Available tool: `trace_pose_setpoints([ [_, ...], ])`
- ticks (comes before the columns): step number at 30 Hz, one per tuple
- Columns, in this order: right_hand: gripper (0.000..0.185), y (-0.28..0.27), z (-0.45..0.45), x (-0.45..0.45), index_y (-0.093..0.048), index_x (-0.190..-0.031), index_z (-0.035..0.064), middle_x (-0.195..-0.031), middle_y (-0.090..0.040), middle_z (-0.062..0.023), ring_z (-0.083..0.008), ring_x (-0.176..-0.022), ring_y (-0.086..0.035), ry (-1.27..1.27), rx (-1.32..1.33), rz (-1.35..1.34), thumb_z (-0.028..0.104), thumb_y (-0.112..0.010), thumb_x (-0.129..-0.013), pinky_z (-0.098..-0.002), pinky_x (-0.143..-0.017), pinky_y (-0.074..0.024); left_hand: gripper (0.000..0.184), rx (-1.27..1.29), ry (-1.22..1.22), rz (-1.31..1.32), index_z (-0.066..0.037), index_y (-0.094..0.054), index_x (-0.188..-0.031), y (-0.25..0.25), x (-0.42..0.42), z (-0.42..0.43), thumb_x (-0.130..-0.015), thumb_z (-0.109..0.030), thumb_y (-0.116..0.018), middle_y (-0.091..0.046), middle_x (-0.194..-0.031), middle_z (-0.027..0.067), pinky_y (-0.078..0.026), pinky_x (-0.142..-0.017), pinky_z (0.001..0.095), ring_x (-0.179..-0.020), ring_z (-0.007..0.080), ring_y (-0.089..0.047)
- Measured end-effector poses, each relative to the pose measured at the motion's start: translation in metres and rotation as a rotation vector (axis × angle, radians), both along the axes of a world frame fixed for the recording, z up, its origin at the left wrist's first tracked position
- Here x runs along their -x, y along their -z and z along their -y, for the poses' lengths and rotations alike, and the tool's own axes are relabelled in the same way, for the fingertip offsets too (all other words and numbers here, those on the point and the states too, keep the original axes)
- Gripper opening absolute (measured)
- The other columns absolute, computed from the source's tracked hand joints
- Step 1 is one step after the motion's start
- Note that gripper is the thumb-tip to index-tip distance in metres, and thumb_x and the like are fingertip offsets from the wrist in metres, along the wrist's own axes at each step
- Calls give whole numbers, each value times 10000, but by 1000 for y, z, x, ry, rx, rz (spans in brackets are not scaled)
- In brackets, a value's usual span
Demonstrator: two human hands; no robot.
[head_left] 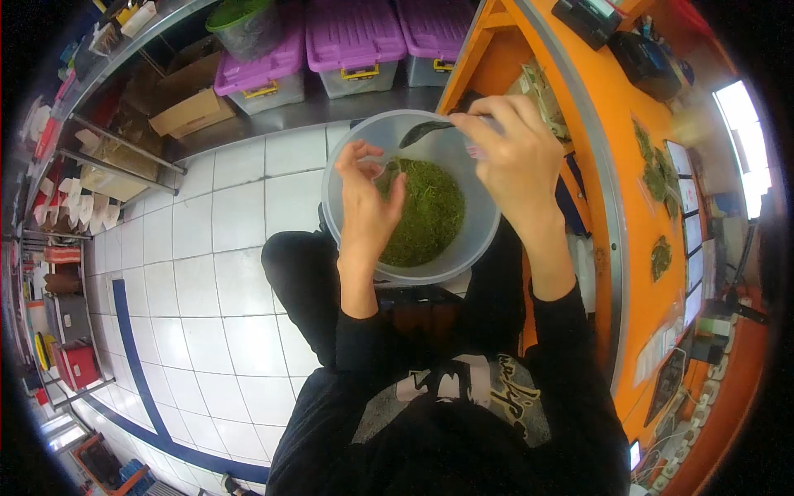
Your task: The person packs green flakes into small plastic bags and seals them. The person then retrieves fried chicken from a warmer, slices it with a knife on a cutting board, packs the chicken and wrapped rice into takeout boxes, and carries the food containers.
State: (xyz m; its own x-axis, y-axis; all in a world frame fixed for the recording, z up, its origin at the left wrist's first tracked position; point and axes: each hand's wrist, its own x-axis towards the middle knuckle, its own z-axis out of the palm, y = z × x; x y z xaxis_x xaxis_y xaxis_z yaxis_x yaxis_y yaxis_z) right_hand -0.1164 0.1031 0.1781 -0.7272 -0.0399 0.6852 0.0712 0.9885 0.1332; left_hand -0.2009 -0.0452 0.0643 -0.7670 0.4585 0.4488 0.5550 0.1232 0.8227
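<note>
A large translucent plastic tub (480,236) stands between my knees, with a mass of chopped green plant matter (426,219) in its bottom. Over the tub's left side, my left hand (368,207) curls its fingers and thumb around a small clear object (382,171); its exact kind is hard to make out. My right hand (517,161) is over the right rim, closed on the handle of a dark spoon (423,132). The spoon's bowl points left, above the green matter and apart from it. Something clear and pinkish shows beneath my right fingers.
An orange workbench (616,174) with a metal edge runs along my right, bearing green clumps (660,258) and dark devices. Purple-lidded bins (356,37), a green-filled bucket (244,33) and a cardboard box (190,112) stand ahead. White floor tiles (194,273) lie to my left.
</note>
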Motion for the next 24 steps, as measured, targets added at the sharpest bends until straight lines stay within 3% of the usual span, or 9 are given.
trace_pose_setpoints([
  [3,245,10,-1,-9,-709,-906,124,-935,-626,-13,-200,-927,-592,95,75,80,67,-679,-670,-307,-719,-514,691,-139,-15,15,-40,-231,-1281,-2,1,-2,-772,62,-688,-509,-1126,154,-463,-856,338,-934,226,-556],
  [5,412,18,5,-8,-640,-1136,132,-1088,-637,-67,-250,-1004,-603,100,233,90,46,-678,-735,-356,-782,-518,668,-266,5,-30,-49,-239,-1264,-7,-1,-3,-776,89,-674,-510,-1131,158,-464,-874,337,-958,220,-553],
  [6,412,27,8,-7,-640,-1136,132,-1088,-637,-67,-250,-1004,-603,96,236,93,46,-678,-735,-356,-782,-518,668,-263,2,-28,-49,-239,-1264,-6,-2,-4,-776,89,-674,-510,-1131,158,-464,-874,337,-958,220,-553],
  [9,575,50,18,-7,-449,-1333,107,-1213,-602,-176,-358,-1015,-620,-242,902,309,36,-658,-803,-401,-835,-502,690,-369,32,-61,-63,-237,-1265,-5,-3,-10,-762,104,-680,-506,-1141,159,-463,-882,344,-973,217,-547],
  [12,580,58,24,-2,-440,-1334,100,-1140,-637,-193,-369,-1011,-627,-391,1000,237,7,-641,-799,-384,-812,-505,715,-360,52,-90,-73,-226,-1268,-9,-6,-8,-758,99,-697,-496,-1156,159,-465,-885,341,-986,218,-542],
  [17,431,62,28,-4,-522,-1208,58,-991,-687,-168,-323,-945,-671,-313,1096,150,41,-677,-806,-329,-772,-505,651,-467,98,295,-56,-321,-1240,-14,-10,-5,-754,65,-737,-505,-1166,152,-491,-852,307,-996,197,-566],
  [19,226,75,24,-2,-602,-1051,17,-909,-707,-131,-233,-883,-694,-231,1081,44,90,-674,-850,-289,-752,-504,587,-525,132,388,-41,-354,-1223,-16,-10,-4,-776,57,-722,-538,-1128,149,-500,-839,299,-976,194,-586],
  [22,131,79,23,-1,-636,-946,-9,-860,-710,-97,-146,-833,-678,-299,1349,-81,116,-627,-907,-260,-732,-505,480,-547,162,519,-12,-397,-1202,-12,-4,2,-822,40,-685,-601,-1044,142,-514,-824,292,-939,195,-622],
  [24,149,76,26,-3,-628,-961,-19,-853,-709,-82,-102,-819,-653,-320,1362,-54,122,-582,-944,-242,-729,-504,436,-515,161,557,1,-407,-1197,-9,-2,3,-847,30,-664,-632,-998,139,-520,-821,293,-921,200,-640],
])
